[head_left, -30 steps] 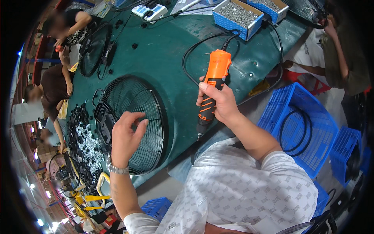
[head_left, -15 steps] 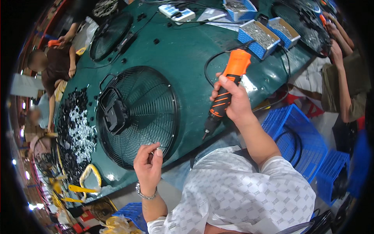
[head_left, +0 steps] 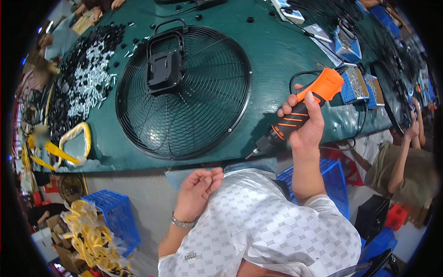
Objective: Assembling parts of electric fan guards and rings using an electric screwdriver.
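Observation:
My right hand (head_left: 308, 121) is wrapped round an orange and black electric screwdriver (head_left: 295, 117), its bit slanting down and left over the table's near edge. A cord runs from the tool's orange end. My left hand (head_left: 201, 188), with a metal watch at the wrist, hovers in front of the table near my shirt. Its fingers are curled and pressed together; whatever may be between them is too small to make out. Beyond it a round black fan guard (head_left: 203, 106) lies flat on the green table (head_left: 270, 51), with a black box-shaped bracket (head_left: 164, 71) and loop handle on top. Neither hand touches the guard.
Heaped black parts and silver metal pieces (head_left: 90, 76) cover the table's left, near a yellow looped strap (head_left: 85, 138). Blue boxes of screws (head_left: 354, 83) stand at the right. Blue crates (head_left: 115, 221) sit below. A co-worker (head_left: 399, 171) works at the right; others are at the far left.
The view has turned and shifted. My left hand has drawn back from the guard's near rim toward my body. The screwdriver stays in my right hand, now tilted more toward horizontal.

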`<move>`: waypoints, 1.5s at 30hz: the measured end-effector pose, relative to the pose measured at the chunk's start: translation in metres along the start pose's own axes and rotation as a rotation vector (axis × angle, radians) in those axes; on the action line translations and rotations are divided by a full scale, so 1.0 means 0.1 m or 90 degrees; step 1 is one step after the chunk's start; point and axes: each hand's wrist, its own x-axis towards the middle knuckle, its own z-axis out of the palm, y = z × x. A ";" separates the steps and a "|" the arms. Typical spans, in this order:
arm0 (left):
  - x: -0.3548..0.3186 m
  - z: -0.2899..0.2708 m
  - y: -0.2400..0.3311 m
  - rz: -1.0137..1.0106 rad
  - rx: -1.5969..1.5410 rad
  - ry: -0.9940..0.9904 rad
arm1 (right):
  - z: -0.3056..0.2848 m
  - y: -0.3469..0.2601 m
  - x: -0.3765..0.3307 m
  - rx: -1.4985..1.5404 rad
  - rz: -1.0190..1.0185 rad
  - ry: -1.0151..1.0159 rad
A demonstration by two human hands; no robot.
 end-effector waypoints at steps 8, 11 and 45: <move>0.17 -0.07 -0.15 0.129 0.133 -0.025 | 0.41 0.18 -0.18 -0.063 -0.071 -0.100; 0.19 -0.11 -0.19 0.131 0.157 -0.033 | 0.49 0.26 -0.24 -0.121 -0.083 -0.133; 0.08 -0.41 -0.09 0.085 -0.204 -0.071 | 1.03 0.85 -0.49 -0.110 -0.003 -0.464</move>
